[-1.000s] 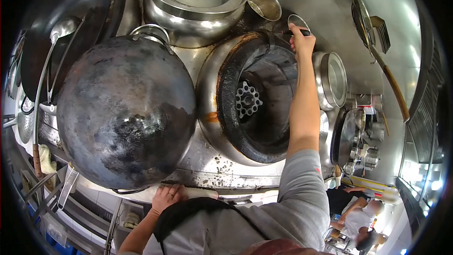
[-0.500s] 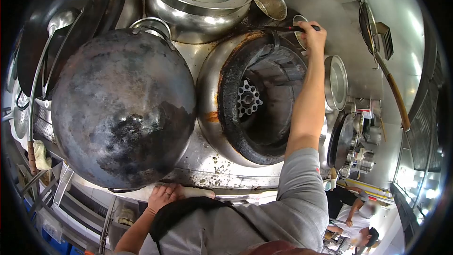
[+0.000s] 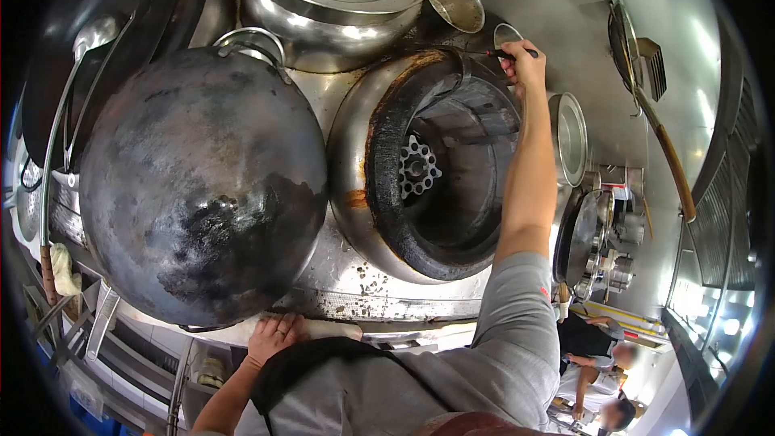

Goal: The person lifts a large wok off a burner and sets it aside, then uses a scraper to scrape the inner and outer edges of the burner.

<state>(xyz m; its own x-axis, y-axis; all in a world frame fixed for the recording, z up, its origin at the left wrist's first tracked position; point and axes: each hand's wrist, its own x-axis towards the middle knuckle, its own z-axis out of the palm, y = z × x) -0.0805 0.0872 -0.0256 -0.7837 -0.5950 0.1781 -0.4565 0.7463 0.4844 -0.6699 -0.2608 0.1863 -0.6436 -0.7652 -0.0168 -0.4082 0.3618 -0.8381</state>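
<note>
My right hand [image 3: 523, 63] is closed on a thin tool [image 3: 502, 54] with a black handle, beyond the far right rim of the open stove burner [image 3: 373, 186]. A perforated round burner plate [image 3: 419, 167] shows inside the burner. My left hand [image 3: 276, 334] rests on a light cloth [image 3: 331, 331] at the counter's near edge, fingers bent; I cannot make out what it grips. Left of the burner lies a large blackened wok [image 3: 202, 186], its underside up.
A steel pot [image 3: 331, 12] stands at the back, beside a smaller metal bowl [image 3: 456, 0]. On the left is a long-handled ladle [image 3: 95, 32]. A strainer [image 3: 622, 48] hangs at the right wall. Two people [image 3: 593, 367] are at the lower right.
The whole view has shifted slightly, with the wok and burner a little further left. My right hand still holds the tool, which now points more to the left and slightly down.
</note>
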